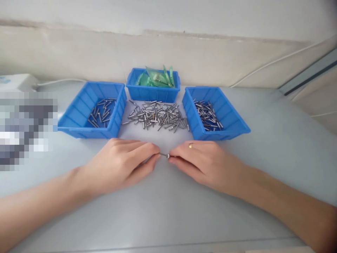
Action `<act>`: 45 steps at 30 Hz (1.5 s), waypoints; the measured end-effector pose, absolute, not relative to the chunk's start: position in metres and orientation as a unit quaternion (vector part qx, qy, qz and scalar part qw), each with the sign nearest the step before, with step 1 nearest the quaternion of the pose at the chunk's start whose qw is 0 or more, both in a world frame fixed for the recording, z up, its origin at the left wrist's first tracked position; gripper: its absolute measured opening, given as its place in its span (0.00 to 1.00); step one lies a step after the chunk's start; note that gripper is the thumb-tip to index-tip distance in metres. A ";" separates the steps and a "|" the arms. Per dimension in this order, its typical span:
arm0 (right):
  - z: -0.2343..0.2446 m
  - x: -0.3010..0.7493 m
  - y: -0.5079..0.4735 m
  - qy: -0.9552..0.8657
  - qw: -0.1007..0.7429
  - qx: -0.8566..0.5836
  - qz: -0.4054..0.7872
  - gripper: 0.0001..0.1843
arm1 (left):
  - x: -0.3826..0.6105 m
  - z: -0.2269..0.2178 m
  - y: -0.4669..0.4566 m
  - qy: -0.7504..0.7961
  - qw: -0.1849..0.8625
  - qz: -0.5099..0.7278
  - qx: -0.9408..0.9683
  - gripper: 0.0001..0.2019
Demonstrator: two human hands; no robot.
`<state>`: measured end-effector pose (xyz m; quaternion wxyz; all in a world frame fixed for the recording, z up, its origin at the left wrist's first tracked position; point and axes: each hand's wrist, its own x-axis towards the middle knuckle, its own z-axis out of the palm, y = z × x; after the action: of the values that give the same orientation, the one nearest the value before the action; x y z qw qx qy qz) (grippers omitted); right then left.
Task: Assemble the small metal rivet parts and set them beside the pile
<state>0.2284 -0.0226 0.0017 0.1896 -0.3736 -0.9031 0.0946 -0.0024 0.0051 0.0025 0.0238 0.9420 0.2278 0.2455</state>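
Desk of pale grey laminate (pixel 276 147) runs back to a cream plaster wall (pixel 210 59). Three blue plastic bins (pixel 76 105) surround a loose heap of small metal pins (pixel 158 117). In front of the heap, left hand (pixel 121 165) and right hand (pixel 207 161) meet, each pinching one end of a thin metal pin (pixel 164 155) between closed fingertips.

The pin (pixel 165 155) I hold and the pile of pins (pixel 158 117) are smooth, shiny metal. The left bin (pixel 79 128), far bin (pixel 152 94) and right bin (pixel 200 132) are glossy blue plastic; the green strips (pixel 157 77), slick film. The table (pixel 163 214) looks smooth and matt
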 end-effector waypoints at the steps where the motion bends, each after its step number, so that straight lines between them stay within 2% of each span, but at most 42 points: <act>1: 0.002 0.228 -0.023 -0.905 0.186 -0.369 0.097 0.12 | -0.003 0.002 0.005 0.216 0.027 0.248 0.944 0.06; 6: 0.002 0.228 -0.023 -0.899 0.194 -0.382 0.093 0.12 | -0.005 0.001 0.006 0.203 0.029 0.244 0.948 0.05; 14: 0.007 0.229 -0.025 -0.874 0.244 -0.414 0.070 0.07 | -0.004 0.000 0.005 0.248 0.012 0.207 0.946 0.15; 25: 0.009 0.228 -0.027 -0.889 0.255 -0.378 0.048 0.11 | -0.004 -0.002 0.005 0.240 0.035 0.172 0.955 0.14; 31: 0.006 0.229 -0.024 -0.901 0.216 -0.368 0.075 0.18 | -0.006 0.001 0.005 0.218 0.051 0.230 0.947 0.12; 40: 0.002 0.228 -0.024 -0.912 0.196 -0.349 0.092 0.15 | -0.005 0.002 0.006 0.199 0.055 0.252 0.945 0.13; 45: 0.003 0.229 -0.025 -0.916 0.193 -0.336 0.099 0.16 | -0.005 0.004 0.006 0.188 0.042 0.240 0.952 0.08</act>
<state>0.2289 -0.0250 0.0030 0.1934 -0.3363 -0.9163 0.0990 -0.0045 0.0056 0.0037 0.0419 0.9516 0.1875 0.2399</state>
